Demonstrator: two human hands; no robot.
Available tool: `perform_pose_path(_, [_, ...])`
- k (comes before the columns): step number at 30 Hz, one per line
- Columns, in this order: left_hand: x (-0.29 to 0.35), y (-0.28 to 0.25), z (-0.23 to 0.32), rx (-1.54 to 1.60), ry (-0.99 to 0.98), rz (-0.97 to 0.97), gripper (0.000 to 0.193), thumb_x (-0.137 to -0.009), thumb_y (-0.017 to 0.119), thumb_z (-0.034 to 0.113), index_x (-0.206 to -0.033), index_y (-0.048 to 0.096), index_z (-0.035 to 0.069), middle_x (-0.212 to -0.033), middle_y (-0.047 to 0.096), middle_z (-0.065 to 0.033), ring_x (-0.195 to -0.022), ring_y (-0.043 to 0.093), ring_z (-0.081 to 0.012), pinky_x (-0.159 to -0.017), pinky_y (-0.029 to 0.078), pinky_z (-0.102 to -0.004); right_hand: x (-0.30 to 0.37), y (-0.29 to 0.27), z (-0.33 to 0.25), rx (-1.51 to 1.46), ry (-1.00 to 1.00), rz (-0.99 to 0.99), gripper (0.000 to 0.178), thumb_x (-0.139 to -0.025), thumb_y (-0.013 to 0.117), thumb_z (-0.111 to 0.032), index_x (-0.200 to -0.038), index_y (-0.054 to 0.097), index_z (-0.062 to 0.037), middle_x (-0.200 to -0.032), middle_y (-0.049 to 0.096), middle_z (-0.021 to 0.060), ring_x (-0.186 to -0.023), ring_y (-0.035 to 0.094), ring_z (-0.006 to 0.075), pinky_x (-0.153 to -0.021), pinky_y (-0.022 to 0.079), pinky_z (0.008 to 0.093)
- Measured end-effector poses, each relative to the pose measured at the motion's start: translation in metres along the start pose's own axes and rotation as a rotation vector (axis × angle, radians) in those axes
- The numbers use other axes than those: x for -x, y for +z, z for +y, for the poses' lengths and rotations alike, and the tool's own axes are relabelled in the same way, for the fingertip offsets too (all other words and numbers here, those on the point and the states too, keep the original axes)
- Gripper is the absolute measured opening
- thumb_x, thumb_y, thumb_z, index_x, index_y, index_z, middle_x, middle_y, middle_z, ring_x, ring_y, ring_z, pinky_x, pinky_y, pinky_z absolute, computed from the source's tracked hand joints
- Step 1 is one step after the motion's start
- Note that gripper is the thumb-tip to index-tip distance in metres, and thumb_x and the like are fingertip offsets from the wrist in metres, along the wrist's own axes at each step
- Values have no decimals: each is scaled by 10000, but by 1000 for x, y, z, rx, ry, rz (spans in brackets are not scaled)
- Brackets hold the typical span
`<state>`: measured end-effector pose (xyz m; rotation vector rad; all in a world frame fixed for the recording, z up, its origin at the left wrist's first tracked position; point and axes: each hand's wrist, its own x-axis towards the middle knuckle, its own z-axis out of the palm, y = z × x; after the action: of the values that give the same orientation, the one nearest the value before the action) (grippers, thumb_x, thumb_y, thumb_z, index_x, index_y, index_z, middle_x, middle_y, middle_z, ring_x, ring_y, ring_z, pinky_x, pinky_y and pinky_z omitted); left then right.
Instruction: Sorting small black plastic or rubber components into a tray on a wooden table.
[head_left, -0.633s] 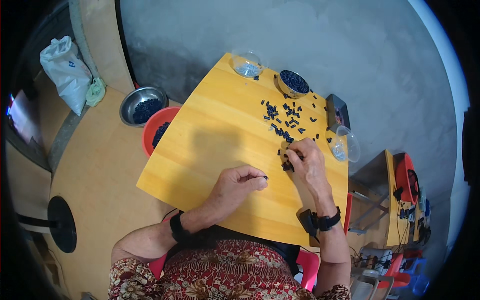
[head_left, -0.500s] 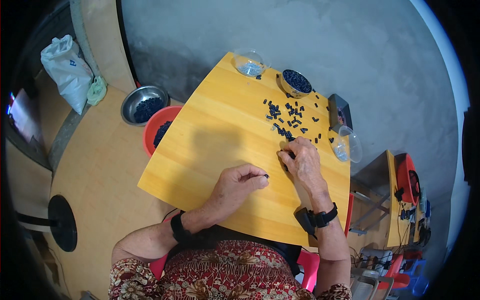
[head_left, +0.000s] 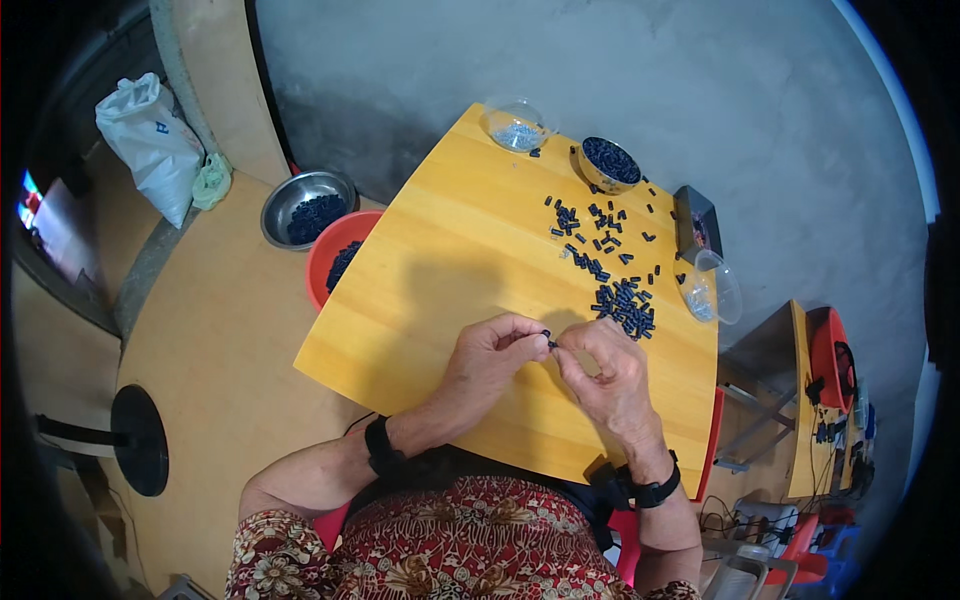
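Observation:
Over the front part of the yellow table (head_left: 420, 300), my two hands meet fingertip to fingertip. My left hand (head_left: 492, 355) pinches a small black part (head_left: 547, 334) between thumb and forefinger. Closed in a pinch just beside it, my right hand (head_left: 608, 375) has its fingertips at a dark bit (head_left: 553, 345); whether this is a separate piece I cannot tell. Past my right hand lies a dense heap of short black cylindrical parts (head_left: 625, 305). More black parts (head_left: 605, 225) are scattered farther back.
Along the far edge stand a clear bowl of small pale pieces (head_left: 518, 137), a bowl full of black parts (head_left: 610, 163), a black tray (head_left: 697, 222) and a clear tub (head_left: 702, 300). Left of the table are a red basin (head_left: 325, 255) and a steel bowl (head_left: 285, 195).
My right hand has come from the heap of black parts toward my left hand, uncovering the heap. The fingertips of both hands now meet. The whole view has shifted slightly.

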<state>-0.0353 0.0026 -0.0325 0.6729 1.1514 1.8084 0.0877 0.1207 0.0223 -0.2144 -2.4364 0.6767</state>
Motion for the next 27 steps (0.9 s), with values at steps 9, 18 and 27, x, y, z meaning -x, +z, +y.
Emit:
perform_pose_path(9, [1,4,-2,-78,-8,1,150,-894,645,34,-1041,640,1,-957,651,-7,-884,592,-65,-809,482,-207,10,1,-3,86,-51,-22,118,-751,689,27,-811,602,-24,-784,600,111,-736,579,317,-670,468,392])
perform_pose_path(18, [2,3,5,4,-18,27,158,-876,659,18,-1033,640,11,-956,646,-2,-880,590,-60,-802,483,-205,19,7,3,-306,297,97,127,-778,732,-4,-887,667,-11,-830,660,76,-786,611,180,-731,478,285])
perform_pose_path(27, [5,5,6,46,29,29,147,-882,656,19,-1028,639,5,-961,649,-10,-890,590,-64,-813,485,-209,25,24,3,-561,385,198,70,-818,703,17,-875,665,2,-836,661,40,-785,592,101,-730,472,231])
